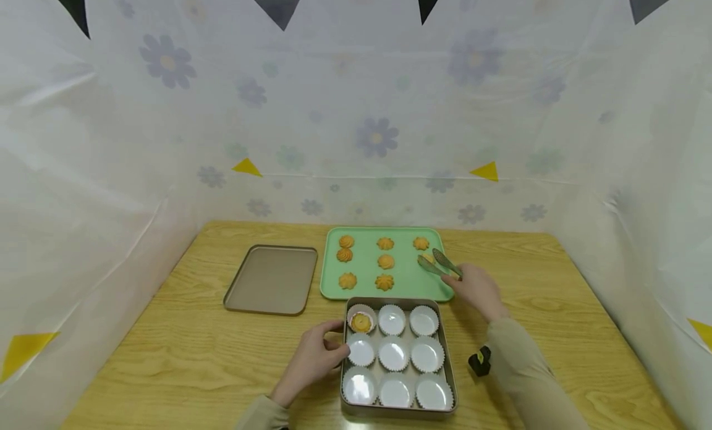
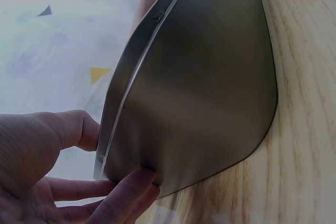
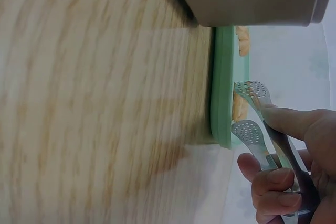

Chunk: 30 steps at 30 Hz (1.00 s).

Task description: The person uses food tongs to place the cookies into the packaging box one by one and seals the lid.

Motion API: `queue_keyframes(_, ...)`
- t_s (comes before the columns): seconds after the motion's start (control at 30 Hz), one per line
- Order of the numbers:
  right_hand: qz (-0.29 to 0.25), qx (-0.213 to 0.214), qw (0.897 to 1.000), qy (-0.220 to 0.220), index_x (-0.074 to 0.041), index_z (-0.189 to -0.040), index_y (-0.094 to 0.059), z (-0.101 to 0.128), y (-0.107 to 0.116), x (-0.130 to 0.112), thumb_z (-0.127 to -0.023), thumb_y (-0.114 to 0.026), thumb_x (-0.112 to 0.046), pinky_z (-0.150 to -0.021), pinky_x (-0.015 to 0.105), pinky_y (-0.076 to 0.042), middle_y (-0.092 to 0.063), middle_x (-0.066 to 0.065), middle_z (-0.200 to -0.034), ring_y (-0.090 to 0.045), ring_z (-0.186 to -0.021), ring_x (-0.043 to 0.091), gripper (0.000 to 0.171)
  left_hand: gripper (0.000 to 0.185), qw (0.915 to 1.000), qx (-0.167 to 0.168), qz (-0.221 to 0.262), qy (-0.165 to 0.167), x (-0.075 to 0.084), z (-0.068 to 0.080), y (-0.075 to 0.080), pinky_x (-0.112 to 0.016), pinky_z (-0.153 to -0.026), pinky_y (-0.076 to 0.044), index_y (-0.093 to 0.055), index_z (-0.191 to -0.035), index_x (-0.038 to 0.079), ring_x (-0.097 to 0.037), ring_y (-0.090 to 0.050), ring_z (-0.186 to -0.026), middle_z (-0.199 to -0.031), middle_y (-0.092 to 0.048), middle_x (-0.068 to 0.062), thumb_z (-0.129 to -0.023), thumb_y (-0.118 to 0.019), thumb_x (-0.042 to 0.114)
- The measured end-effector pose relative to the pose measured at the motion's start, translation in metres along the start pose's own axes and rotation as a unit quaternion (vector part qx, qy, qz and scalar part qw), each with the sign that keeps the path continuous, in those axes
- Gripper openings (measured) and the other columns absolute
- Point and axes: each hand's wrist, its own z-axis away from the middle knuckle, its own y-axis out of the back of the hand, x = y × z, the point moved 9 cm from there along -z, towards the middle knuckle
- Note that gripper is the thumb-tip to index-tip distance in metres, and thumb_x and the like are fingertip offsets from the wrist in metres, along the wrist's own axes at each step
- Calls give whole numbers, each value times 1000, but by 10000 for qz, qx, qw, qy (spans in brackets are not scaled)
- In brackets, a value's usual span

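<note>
My right hand (image 1: 479, 290) holds metal tongs (image 3: 286, 145) with perforated tips, spread at either side of a cookie (image 1: 427, 257) on the right part of the green tray (image 1: 408, 288). More golden piped cookies (image 1: 385, 261) lie about that tray. In front of it stands a deep metal baking tin (image 2: 205, 93) lined with white paper cups (image 1: 394, 354). One round cookie (image 1: 361, 322) sits in the back left cup. My left hand (image 1: 314, 359) grips the tin's left wall, thumb at the rim and fingertips (image 2: 139, 179) against the outer side.
A shallow square lid or tray (image 1: 272, 282) lies left of the green tray. A small black object (image 1: 479, 361) is on the wooden table (image 1: 222, 368), right of the tin, close to my right forearm. White patterned sheeting (image 1: 356, 96) encloses the table at the back and sides.
</note>
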Motion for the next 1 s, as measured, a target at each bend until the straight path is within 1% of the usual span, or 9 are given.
queue_keyframes(0.07,54,11,10000,-36,-9,-80,-58,-2,-1,1,-98,-61,-36,-47,25,-34,-47,-1,-63,-42,-55,13,33,54,10000,-2,21,-20,0,0,0,-21,-67,-60,-58,-133,-8,-30,-75,-91,-129,-62,-31,-83,-69,7)
queue_keyframes(0.2,99,21,9999,-64,-6,-88,-63,-5,-3,1,-98,-61,-37,-47,25,-35,-47,0,-64,-43,-55,13,33,54,10000,-2,54,-41,1,0,0,-22,-66,-60,-58,-133,-9,-30,-75,-90,-129,-62,-31,-83,-69,6)
queue_keyframes(0.27,91,7,9999,-53,-6,-90,-64,-5,-4,1,-98,-60,-38,-46,25,-35,-46,0,-63,-42,-55,13,33,54,10000,-2,65,-24,1,0,-1,-22,-67,-61,-57,-133,-9,-31,-75,-90,-129,-61,-32,-83,-69,6)
queue_keyframes(0.33,102,5,9999,-28,-6,-88,-63,-6,-4,0,-98,-60,-38,-46,25,-34,-46,0,-63,-41,-55,13,33,54,10000,-7,87,-26,1,0,-1,-22,-67,-61,-57,-134,-9,-31,-75,-90,-130,-61,-32,-83,-69,6)
queue_keyframes(0.43,137,2,9999,21,-8,-82,-59,-7,-4,-1,-98,-60,-37,-46,24,-34,-45,-1,-62,-40,-54,12,33,55,10000,-7,89,-1,0,0,-1,-22,-67,-61,-57,-134,-9,-31,-75,-91,-130,-61,-32,-83,-69,6)
queue_keyframes(0.53,179,7,9998,74,-7,-82,-59,-7,-5,-2,-98,-60,-36,-46,24,-34,-46,0,-62,-41,-54,12,33,55,10000,-1,61,5,0,0,-1,-22,-66,-60,-57,-134,-9,-30,-75,-91,-130,-61,-31,-83,-69,6)
queue_keyframes(0.73,222,45,9997,133,-2,-102,-67,-7,-6,-4,-98,-60,-35,-46,25,-34,-48,1,-63,-42,-54,13,34,54,10000,17,-42,3,-1,-1,-1,-22,-67,-61,-58,-133,-8,-31,-75,-91,-130,-62,-30,-82,-69,7)
queue_keyframes(0.8,219,62,9996,156,-1,-105,-67,-7,-5,-5,-99,-60,-35,-45,25,-34,-48,1,-63,-42,-54,13,35,54,10000,21,-55,-10,-1,-1,-1,-23,-67,-61,-58,-133,-8,-31,-75,-91,-130,-62,-30,-82,-69,7)
queue_keyframes(1.0,276,96,9995,150,-4,-91,-64,-6,-4,-6,-99,-59,-34,-46,25,-34,-47,1,-63,-42,-55,13,32,54,10000,20,-29,-37,0,-1,0,-24,-67,-61,-58,-133,-8,-32,-75,-91,-129,-62,-31,-83,-69,7)
